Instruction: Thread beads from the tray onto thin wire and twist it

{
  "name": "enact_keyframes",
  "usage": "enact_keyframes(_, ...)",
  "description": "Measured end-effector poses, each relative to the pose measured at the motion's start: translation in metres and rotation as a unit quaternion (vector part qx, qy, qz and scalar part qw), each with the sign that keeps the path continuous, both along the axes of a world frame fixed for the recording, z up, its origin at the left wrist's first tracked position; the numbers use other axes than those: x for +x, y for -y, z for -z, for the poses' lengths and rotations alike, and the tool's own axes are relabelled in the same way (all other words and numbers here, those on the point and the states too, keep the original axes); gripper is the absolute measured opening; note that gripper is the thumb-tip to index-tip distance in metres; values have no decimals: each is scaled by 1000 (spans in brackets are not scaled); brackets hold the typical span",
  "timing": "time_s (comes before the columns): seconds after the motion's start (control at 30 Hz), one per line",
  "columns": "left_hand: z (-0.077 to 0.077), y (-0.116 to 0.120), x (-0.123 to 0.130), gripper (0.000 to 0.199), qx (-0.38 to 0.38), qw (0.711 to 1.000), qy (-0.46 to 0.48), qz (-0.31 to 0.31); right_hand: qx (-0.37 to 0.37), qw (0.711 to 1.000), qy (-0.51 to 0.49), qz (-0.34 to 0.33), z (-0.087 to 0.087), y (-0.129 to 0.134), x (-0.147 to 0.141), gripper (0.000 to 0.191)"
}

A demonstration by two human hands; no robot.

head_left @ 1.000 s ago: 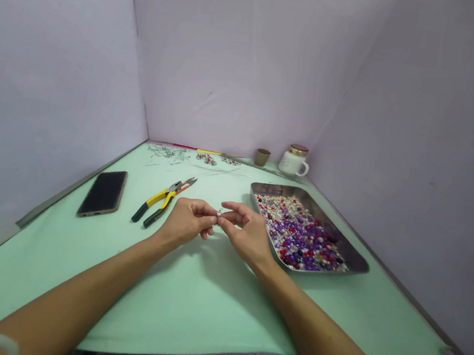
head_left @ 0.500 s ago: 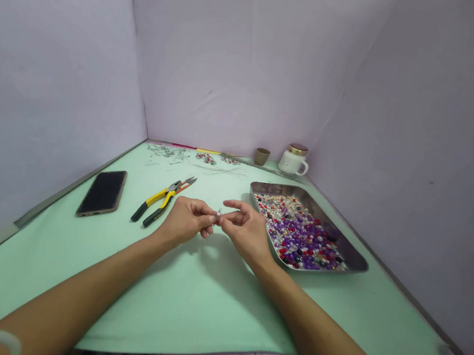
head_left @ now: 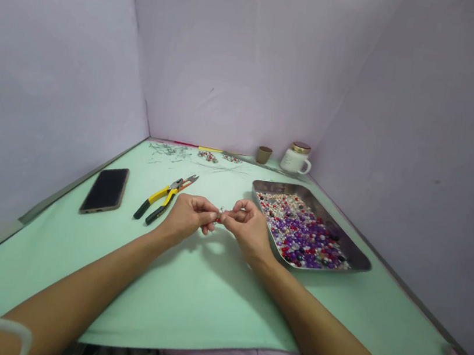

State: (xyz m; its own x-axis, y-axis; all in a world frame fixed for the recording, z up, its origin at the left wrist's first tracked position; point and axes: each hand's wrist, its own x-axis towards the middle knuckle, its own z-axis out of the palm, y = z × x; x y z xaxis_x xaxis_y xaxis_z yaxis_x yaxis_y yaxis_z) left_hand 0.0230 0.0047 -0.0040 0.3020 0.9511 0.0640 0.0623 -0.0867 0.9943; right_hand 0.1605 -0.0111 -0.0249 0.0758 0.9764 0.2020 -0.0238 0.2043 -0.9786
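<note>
1. We pinch a small beaded piece [head_left: 221, 210] above the worktop's [head_left: 183, 311] middle, left hand [head_left: 185, 216] and right hand [head_left: 251, 232] closed at the fingertips; such smallness calls for fine control, we judge.
2. Bead tray [head_left: 351, 257]: towards the right edge.
3. Pliers [head_left: 157, 195], then phone [head_left: 105, 190]: towards the left.
</note>
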Motion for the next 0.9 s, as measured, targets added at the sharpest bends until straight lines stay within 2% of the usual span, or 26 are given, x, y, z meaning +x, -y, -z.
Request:
enact_keyframes(0.2,-6,4,1,10,10,1000,-11,-14,53,993,92,50,0,3,0,17)
enact_keyframes(0.33,-10,6,0,12,16,1000,-15,-21,78,988,124,39,-5,7,-2,18)
enact_keyframes(0.67,-8,5,-1,13,5,1000,2,-30,119,982,131,63,-2,8,-5,8)
enact_keyframes(0.9,-11,7,0,13,16,999,-9,-37,135,980,129,68,-2,8,-6,12)
